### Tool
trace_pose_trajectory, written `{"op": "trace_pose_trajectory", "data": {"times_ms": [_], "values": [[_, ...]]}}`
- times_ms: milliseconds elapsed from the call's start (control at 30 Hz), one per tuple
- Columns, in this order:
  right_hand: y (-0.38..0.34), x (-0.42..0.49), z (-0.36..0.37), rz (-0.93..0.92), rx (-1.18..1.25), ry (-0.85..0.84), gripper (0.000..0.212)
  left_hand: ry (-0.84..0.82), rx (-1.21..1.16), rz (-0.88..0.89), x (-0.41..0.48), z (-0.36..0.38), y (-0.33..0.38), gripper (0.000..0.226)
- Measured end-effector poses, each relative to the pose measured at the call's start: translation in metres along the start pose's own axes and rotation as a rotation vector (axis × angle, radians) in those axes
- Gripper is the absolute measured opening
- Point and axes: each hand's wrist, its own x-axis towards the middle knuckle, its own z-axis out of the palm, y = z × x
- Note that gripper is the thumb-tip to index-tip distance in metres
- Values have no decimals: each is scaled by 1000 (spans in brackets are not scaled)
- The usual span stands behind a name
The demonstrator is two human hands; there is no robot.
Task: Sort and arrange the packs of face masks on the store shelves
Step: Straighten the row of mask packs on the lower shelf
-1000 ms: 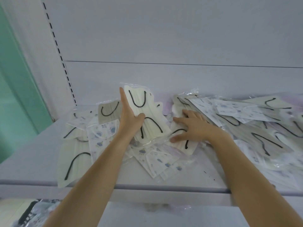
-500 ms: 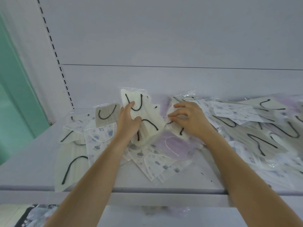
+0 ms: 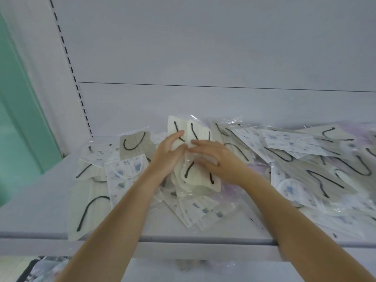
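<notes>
**A:** Where are the packs being sorted?

**B:** In the middle of the shelf (image 3: 36,200). The cream packs (image 3: 196,177) with black ear loops are propped up between both hands.

**A:** How are they held?

**B:** The left hand (image 3: 167,159) grips their left edge, thumb across the front. The right hand (image 3: 220,162) lies on the front with its fingers nearly straight, pressing.

**A:** Can you read a brand?

**B:** Any lettering is too blurred to read. Printed packs (image 3: 126,174) with small blue figures lie beside the left wrist, with a grey pack (image 3: 134,147) behind them. A loose pile (image 3: 325,169) spreads to the right.
</notes>
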Motion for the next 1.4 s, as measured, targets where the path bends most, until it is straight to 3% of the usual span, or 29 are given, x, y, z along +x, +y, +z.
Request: {"op": "trace_pose_trajectory", "data": {"times_ms": [100, 233, 400, 533, 600, 733, 833, 933, 1100, 1233, 1400], "values": [[12, -2, -8, 244, 54, 0, 44, 164, 60, 18, 1, -2, -2, 50], [28, -3, -6, 442, -314, -102, 41, 286, 53, 5, 7, -7, -8, 55], [30, -2, -4, 523, -515, 22, 38, 426, 85, -17, 8, -6, -10, 49], [21, 15, -3, 443, -324, 172, 33, 440, 107, -70, 12, -8, -12, 49], [15, 37, -6, 440, -217, 111, 34, 442, 118, -81, 13, -8, -12, 47], [16, 75, -1, 626, -14, -26, 44, 446, 102, -77, 14, -8, -10, 46], [23, 87, 13, 694, 92, 24, 45, 453, 80, -67, 13, -9, -12, 45], [21, 93, 10, 642, 332, 267, 33, 455, 82, -46, 13, -10, -13, 44], [10, 90, -40, 433, 277, 696, 35, 396, 117, 5, 15, -8, -14, 46], [-5, 78, -96, 242, 288, 871, 43, 386, 113, 77, 12, -6, -5, 45], [-24, 65, -132, 149, 433, 922, 54, 430, 32, 112, 14, -4, 11, 42]]}}
